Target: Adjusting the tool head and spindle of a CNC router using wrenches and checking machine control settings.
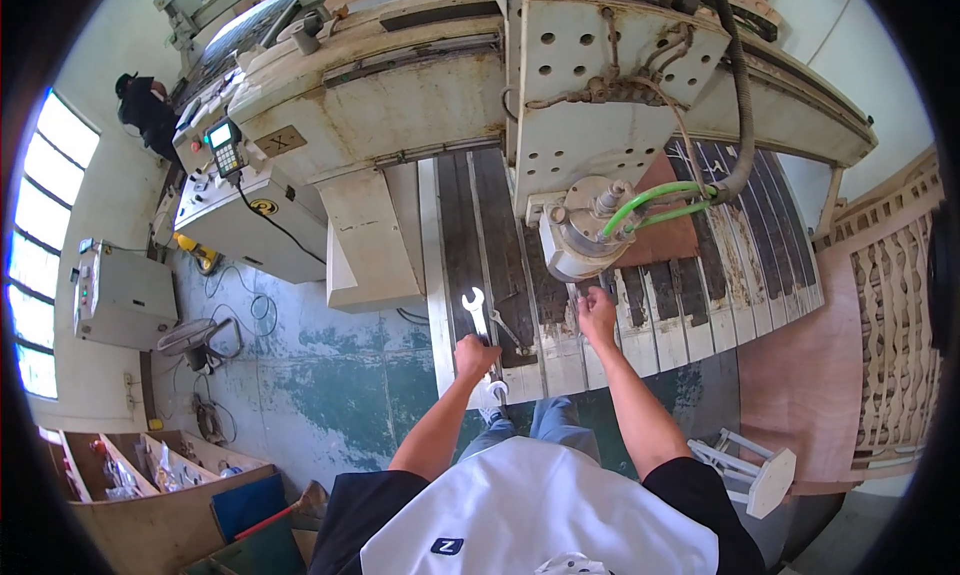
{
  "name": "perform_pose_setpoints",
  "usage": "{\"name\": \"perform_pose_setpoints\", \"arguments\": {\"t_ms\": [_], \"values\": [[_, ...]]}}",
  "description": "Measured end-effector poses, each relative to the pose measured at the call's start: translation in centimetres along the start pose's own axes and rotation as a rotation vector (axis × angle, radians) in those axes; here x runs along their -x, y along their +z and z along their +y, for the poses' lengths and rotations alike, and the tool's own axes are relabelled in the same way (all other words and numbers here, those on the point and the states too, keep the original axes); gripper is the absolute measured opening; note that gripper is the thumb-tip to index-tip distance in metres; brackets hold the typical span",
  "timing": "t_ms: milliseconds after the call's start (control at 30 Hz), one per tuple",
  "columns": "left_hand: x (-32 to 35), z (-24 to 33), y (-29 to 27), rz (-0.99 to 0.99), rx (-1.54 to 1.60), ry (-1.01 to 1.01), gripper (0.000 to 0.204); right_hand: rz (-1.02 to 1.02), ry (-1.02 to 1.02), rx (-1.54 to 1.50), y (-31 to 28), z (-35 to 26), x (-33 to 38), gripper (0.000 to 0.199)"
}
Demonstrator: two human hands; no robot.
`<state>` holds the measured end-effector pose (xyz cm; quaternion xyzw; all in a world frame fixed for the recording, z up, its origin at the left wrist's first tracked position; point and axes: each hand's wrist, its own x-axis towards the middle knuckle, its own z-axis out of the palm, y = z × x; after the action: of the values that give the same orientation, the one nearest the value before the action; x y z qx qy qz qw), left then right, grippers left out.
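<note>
My left hand (476, 358) is closed around a large silver open-end wrench (477, 317), low over the near edge of the slotted machine bed. One jaw of the wrench points away from me, and an open jaw also shows on the near side of the hand. A smaller wrench-like tool (508, 327) lies on the bed just to the right. My right hand (597, 316) is raised at the lower end of the round metal spindle (580, 240), fingers curled together. Whatever those fingers hold is too small to make out. Green hoses (650, 200) join the spindle's top.
The machine gantry (410, 105) spans the slotted bed (690, 325). A brown sheet (655, 235) lies behind the spindle. At left are a control cabinet (255, 220) and floor cables (262, 310). A white stool (770, 482) stands at right; another person (150, 110) is far left.
</note>
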<state>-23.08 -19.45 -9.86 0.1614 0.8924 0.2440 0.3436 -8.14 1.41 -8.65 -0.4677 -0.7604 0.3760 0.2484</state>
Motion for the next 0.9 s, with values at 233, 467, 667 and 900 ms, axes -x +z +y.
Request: {"name": "perform_pose_setpoints", "arguments": {"t_ms": [233,467,667,900], "values": [[0.0,-3.0,-1.9,-0.545,1.015,-0.028,0.024,-0.518,-0.296,-0.041,-0.3,-5.4,8.7,0.039],[7.4,8.0,-1.9,-0.411,0.143,0.714,0.040,-0.409,-0.061,-0.093,-3.2,-4.8,13.3,0.039],[0.4,7.4,4.7,-0.449,0.416,0.391,0.046,-0.065,0.063,0.176,-11.0,-1.0,14.5,0.027],[-0.3,11.2,12.0,-0.594,1.038,-0.085,0.043,-0.008,0.039,0.347,-12.8,2.3,10.4,0.029]]}}
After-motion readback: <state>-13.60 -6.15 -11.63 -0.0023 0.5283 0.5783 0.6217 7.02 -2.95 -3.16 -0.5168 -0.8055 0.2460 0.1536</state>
